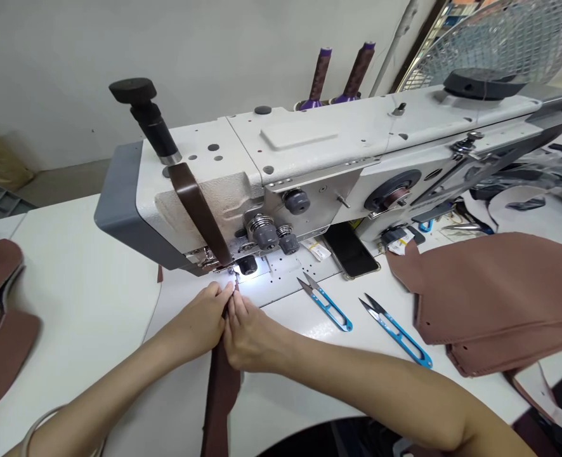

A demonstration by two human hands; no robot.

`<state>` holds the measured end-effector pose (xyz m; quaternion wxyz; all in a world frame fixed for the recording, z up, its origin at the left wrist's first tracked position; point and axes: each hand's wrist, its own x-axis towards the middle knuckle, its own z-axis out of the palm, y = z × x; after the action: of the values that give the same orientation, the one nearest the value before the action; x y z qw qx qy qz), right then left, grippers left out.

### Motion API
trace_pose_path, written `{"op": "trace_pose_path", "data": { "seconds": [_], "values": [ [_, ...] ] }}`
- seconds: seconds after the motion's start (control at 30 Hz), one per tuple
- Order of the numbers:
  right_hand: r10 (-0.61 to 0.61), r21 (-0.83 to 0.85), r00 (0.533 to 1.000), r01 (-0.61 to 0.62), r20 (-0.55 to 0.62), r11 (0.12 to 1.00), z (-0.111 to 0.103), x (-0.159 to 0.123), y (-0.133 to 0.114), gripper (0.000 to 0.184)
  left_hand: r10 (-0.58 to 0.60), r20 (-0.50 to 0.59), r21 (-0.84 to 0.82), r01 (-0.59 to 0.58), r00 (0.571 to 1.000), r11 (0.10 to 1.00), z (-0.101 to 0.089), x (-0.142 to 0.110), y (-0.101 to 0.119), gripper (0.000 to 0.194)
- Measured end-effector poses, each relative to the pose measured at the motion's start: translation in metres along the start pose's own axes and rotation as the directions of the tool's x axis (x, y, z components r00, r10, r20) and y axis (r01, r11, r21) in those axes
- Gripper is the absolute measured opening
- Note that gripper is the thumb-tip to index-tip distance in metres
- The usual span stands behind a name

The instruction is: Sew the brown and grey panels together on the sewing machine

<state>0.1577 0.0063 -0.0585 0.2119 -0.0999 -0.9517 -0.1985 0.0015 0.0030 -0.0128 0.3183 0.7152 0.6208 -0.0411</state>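
Observation:
A long strip of reddish-brown leather-like material (221, 400) runs from the front edge of the table up to the needle area of a white sewing machine (309, 133). My left hand (207, 317) grips the strip from the left, its fingertips close to the lit presser foot (233, 271). From the right, my right hand (252, 333) pinches the same strip, touching the left hand. Both hands are closed, and the strip's upper end is mostly hidden between the fingers.
Two blue thread snips (328, 304) lie right of the hands, with a phone (351, 249) behind them. Stacked brown panels (504, 298) cover the right side; more brown pieces (9, 343) sit at the left edge. Behind the machine stand two thread cones (321, 75) and a fan (504, 44).

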Motion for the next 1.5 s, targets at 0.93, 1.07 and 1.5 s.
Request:
{"op": "trace_pose_path", "data": {
  "seconds": [0.93, 1.07, 1.5],
  "values": [
    [0.033, 0.038, 0.995, -0.030, -0.092, 0.999, 0.006, -0.005, -0.007, 0.024, -0.073, -0.010, -0.077, 0.072, 0.997, 0.994, -0.004, 0.001, 0.011, 0.033],
    [0.057, 0.032, 0.994, -0.054, -0.089, 0.998, 0.005, -0.002, -0.003, 0.024, -0.022, -0.008, -0.058, 0.022, 1.000, 0.998, -0.004, 0.010, 0.001, 0.043],
    [0.069, -0.004, 0.985, -0.071, -0.159, 0.998, 0.001, -0.003, -0.008, 0.023, 0.011, 0.021, -0.014, -0.011, 1.000, 1.000, -0.003, 0.006, 0.003, 0.056]
  ]
}}
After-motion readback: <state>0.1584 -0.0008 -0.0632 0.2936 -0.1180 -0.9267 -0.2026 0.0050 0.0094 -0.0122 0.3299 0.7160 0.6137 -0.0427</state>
